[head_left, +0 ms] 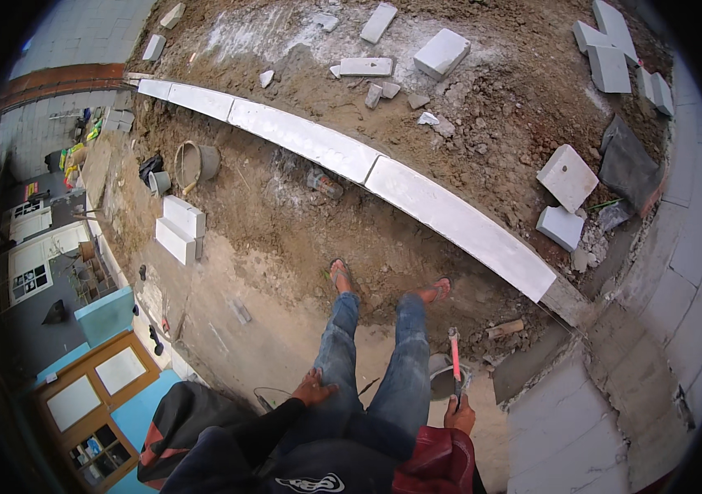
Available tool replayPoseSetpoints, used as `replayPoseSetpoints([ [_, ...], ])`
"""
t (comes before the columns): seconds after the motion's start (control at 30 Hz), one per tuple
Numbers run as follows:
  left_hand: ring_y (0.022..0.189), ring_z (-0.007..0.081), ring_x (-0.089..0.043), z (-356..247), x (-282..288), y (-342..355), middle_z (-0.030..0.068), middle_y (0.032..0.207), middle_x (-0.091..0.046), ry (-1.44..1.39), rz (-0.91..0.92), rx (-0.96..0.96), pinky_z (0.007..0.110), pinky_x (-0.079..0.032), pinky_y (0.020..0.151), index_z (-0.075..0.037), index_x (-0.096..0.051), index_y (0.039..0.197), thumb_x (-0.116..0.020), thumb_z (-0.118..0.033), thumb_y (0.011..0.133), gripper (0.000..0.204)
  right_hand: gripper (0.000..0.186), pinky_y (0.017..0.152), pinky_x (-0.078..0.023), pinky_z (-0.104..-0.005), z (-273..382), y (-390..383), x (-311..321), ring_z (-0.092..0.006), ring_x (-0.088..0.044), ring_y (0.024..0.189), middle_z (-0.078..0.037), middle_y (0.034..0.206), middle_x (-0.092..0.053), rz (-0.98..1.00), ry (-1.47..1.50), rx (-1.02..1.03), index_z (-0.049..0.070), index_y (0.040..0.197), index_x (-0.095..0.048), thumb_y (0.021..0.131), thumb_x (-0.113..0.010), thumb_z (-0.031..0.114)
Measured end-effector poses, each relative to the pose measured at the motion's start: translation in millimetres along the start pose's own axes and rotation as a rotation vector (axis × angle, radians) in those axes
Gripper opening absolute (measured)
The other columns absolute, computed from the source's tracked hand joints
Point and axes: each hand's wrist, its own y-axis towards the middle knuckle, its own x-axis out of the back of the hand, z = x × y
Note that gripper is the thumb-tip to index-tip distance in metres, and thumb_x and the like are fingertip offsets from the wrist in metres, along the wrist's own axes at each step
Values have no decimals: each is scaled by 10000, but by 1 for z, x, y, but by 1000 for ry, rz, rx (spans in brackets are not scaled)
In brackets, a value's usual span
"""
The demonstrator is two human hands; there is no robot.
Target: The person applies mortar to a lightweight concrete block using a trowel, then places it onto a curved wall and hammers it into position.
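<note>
My right hand (460, 415) is closed around the dark grip of a slim tool with a red shaft (455, 354). It points away from me, and its exact kind is unclear. Just beyond that hand stands a bucket (440, 384) with grey stuff inside, partly hidden by my leg and the tool. My left hand (313, 389) rests on my left thigh with its fingers stretched out, holding nothing. Ahead of my feet, a low row of white blocks (450, 206) runs from the far left to the near right, set end to end with thin joints.
Loose white blocks (442, 53) and broken pieces lie on the soil beyond the row. To the left are two stacked blocks (178, 230) and a mortar bucket (199, 163). A plastic bottle (325, 184) lies against the row. A grey block wall (565, 428) borders the right.
</note>
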Motion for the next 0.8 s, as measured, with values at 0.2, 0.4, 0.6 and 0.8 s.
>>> replayPoseSetpoints([
  [0.2, 1384, 446, -418, -9, -5, -11, 292, 1488, -433, -133, -232, -185, 480, -319, 1163, -34, -436, 1493, -655, -447, 901, 755, 272, 645, -500, -554, 16, 12, 7, -484, -660, 735, -271, 750, -660, 49, -3, 30, 18, 979, -635, 969, -592, 287],
  [0.4, 749, 177, -675, -84, 60, -15, 154, 925, -757, -744, -606, -450, 360, -537, 803, -58, -678, 1254, -749, -133, 861, 406, 344, 694, -521, -545, 10, 21, 18, -482, -666, 763, -273, 812, -682, 14, -192, 161, 19, 1060, -665, 975, -561, 336],
  [0.6, 802, 208, -725, -127, 120, -19, 123, 827, -754, -752, -563, -386, 387, -531, 859, -4, -699, 1154, -765, -203, 854, 366, 462, 780, -503, -566, 9, 12, 29, -495, -653, 857, -289, 890, -686, 90, -306, 85, -2, 1183, -660, 986, -531, 396],
  [0.8, 1350, 492, -444, -91, 115, -17, 228, 1521, -429, 20, -523, -225, 754, -295, 1048, -158, -368, 1544, -781, -575, 769, 972, 395, 737, -518, -572, 23, -7, 37, -499, -664, 807, -300, 860, -682, 62, -290, 67, 23, 1122, -680, 960, -569, 365],
])
